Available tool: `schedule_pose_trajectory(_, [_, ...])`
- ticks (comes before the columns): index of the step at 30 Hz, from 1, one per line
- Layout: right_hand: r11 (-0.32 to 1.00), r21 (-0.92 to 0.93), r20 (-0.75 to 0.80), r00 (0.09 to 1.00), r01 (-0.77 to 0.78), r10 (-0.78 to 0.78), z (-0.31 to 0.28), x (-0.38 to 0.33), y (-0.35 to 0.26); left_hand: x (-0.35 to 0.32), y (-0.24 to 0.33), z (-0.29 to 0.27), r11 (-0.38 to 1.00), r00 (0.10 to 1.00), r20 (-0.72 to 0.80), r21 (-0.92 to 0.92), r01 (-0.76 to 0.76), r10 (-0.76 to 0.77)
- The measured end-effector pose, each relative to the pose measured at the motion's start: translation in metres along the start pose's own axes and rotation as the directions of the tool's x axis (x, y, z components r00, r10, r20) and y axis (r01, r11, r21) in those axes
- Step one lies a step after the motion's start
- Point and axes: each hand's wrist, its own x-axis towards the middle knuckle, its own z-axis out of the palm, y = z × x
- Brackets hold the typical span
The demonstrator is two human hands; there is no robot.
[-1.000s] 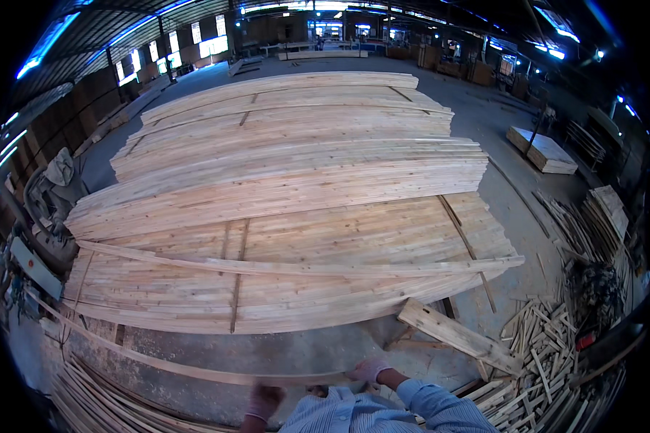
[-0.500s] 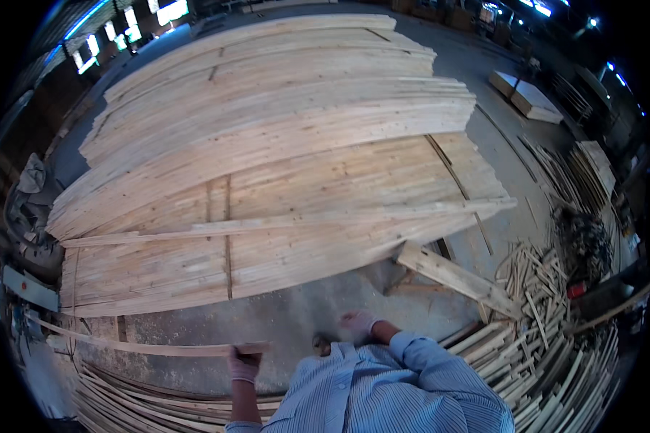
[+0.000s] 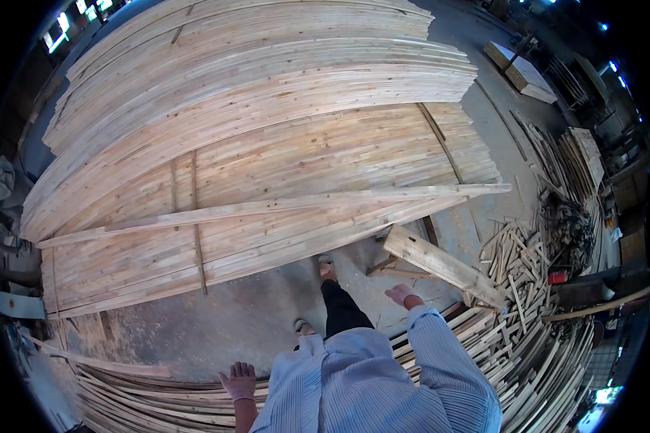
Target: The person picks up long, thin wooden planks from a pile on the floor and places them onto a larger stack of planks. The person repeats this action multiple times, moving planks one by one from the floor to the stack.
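Left hand [image 3: 239,381], gloved, fingers spread and released, holds nothing; it hangs over the curved strips [image 3: 144,400] heaped along the lower left floor. Right hand [image 3: 401,294], also gloved, loosely open and empty, hangs above the concrete floor [image 3: 231,321], near the short thick plank [image 3: 440,265] that lies tilted by the scrap pile [image 3: 520,267]. Ahead of the feet spreads the big stack of boards [image 3: 267,144]. One long thin strip [image 3: 282,207] lies across its near layers, running left to right.
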Motion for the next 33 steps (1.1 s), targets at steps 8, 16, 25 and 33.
schedule_pose_trajectory(8, [0.964, -0.249, -0.132, 0.983, 0.095, -0.131, -0.13, 0.172, -0.121, -0.007, -0.069, 0.041, 0.989, 0.981, -0.187, 0.126, 0.08, -0.056])
schedule_pose_trajectory(16, [0.808, -0.565, -0.286, 0.878, 0.168, -0.383, -0.228, 0.275, -0.203, -0.031, -0.113, 0.129, 0.99, 0.959, -0.283, 0.133, 0.05, -0.01])
schedule_pose_trajectory(25, [0.744, -0.632, -0.202, 0.881, 0.217, -0.428, -0.218, 0.347, -0.206, -0.028, -0.132, 0.172, 0.992, 0.959, -0.285, 0.117, 0.05, -0.014])
schedule_pose_trajectory(33, [0.679, -0.652, 0.086, 0.922, 0.339, -0.377, -0.219, 0.215, -0.2, -0.006, -0.12, 0.154, 0.988, 0.994, -0.09, 0.139, 0.066, -0.054])
